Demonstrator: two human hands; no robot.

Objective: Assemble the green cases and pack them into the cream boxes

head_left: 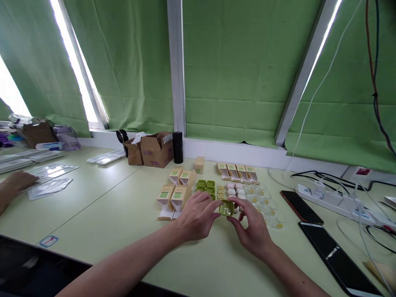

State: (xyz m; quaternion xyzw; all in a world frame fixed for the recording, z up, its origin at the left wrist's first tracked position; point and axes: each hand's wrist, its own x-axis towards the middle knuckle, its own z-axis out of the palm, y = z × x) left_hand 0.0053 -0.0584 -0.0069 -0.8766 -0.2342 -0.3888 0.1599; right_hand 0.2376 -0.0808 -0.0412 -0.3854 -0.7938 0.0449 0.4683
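Between my two hands is a small green square cup (227, 208), its open side facing me, above the table. My left hand (199, 216) pinches its left edge with thumb and fingers. On the opposite edge, my right hand (252, 225) grips it the same way. Just beyond lie several more green cups (206, 186) in rows, small yellow pieces (220, 192), and white and pinkish rounded pieces (232, 192), partly hidden by my right hand. Clear plastic pieces with yellow centres (266, 202) spread to the right. Folded cardboard boxes (177, 194) stand left of the cups.
More cardboard boxes (237, 173) line the back. Two phones (338, 258) and a power strip (334, 200) with cables lie right. Brown cartons (156, 150) and a black cylinder (177, 147) stand by the wall. Another person's hand (18, 183) is far left, near clear plastic trays (52, 170).
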